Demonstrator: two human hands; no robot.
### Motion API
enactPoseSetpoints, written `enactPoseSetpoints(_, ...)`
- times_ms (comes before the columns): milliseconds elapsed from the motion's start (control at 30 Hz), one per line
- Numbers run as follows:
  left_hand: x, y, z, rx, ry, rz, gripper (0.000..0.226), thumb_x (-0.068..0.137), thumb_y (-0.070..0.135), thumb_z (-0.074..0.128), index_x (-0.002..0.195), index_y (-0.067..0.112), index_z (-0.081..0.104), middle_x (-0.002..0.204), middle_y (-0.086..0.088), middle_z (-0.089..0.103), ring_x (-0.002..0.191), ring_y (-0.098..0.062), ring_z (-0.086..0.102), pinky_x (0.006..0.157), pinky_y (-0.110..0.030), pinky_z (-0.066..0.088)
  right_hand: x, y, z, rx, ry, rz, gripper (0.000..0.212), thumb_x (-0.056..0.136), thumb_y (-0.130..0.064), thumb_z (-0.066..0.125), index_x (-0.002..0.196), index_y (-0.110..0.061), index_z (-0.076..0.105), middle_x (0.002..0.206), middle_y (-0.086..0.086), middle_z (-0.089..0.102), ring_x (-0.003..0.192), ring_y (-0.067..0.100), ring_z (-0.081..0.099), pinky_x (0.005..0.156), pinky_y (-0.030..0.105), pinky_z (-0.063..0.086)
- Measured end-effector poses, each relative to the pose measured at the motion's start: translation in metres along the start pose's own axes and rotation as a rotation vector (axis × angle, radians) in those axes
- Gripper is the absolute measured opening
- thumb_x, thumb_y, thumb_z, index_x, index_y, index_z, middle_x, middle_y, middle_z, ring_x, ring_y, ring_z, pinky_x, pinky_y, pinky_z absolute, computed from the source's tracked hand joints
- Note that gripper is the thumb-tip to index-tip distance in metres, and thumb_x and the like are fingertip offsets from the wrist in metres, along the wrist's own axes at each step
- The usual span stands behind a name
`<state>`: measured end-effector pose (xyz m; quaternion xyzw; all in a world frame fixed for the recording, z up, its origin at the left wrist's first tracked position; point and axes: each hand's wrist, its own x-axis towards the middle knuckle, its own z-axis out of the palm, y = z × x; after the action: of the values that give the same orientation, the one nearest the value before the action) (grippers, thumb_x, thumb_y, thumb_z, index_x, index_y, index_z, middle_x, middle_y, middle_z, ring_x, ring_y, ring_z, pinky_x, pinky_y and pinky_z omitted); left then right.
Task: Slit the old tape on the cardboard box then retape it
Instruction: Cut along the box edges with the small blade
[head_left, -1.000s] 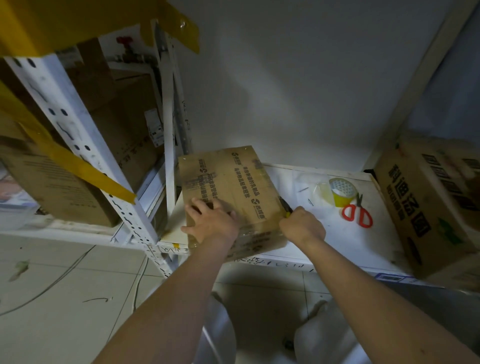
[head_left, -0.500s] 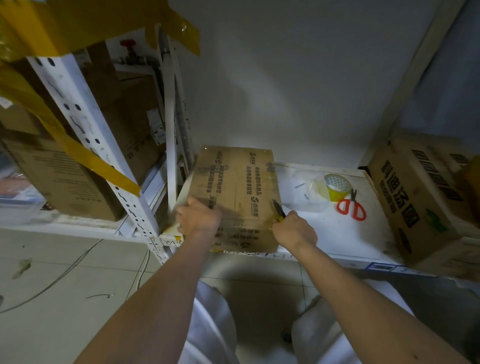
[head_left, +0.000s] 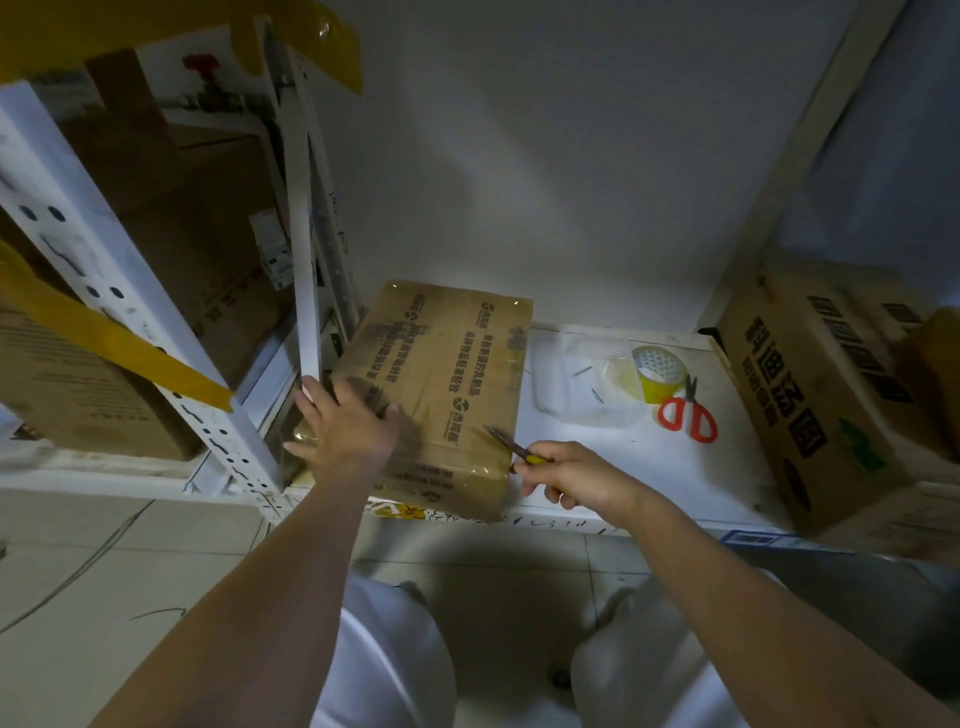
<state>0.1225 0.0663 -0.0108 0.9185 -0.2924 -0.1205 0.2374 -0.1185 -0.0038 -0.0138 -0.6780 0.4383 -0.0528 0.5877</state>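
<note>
1 box (head_left: 441, 374) under flat left hand (head_left: 345, 428); right hand (head_left: 576, 475) grip holds 1 knife (head_left: 511, 446) (blade on tape).

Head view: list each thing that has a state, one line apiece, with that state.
cardboard box: shut, lying flat on the shelf, wrapped in glossy old tape.
utility knife: blade out, tip over the box's near right corner.
right hand: grips the knife's handle.
left hand: flat on the box top, pressing it.
tape roll: standing on the shelf, untouched.
scissors: closed, lying beside the roll.
</note>
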Motion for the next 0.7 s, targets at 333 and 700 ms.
enactPoseSetpoints(333, -0.056, 0.057, 0.020, -0.513, -0.044, -0.495, 0.108, 0.082, 0.030, 0.070, 0.150, 0.005, -0.011, 0.156, -0.025, -0.015, 0.146, -0.040, -0.005, 0.118, -0.055, 0.012, 0.067, -0.038, -0.013, 0.170, 0.473, -0.031, 0.014, 0.093, -0.021, 0.055, 0.106, -0.021, 0.051, 0.094, 0.000, 0.056, 0.082, 0.014, 0.052, 0.078, 0.035, 0.044)
enactPoseSetpoints(700, -0.022, 0.045, -0.003, -0.461, 0.002, -0.260, 0.070, 0.092, 0.025, 0.053, 0.149, 0.007, 0.018, 0.156, -0.022, 0.002, 0.141, -0.041, 0.017, 0.114, -0.047, 0.025, 0.085, -0.064, -0.014, 0.081, 0.241, -0.050, 0.027, 0.094, -0.014, 0.056, 0.120, -0.018, 0.054, 0.114, -0.002, 0.054, 0.103, 0.015, 0.049, 0.081, 0.024, 0.039)
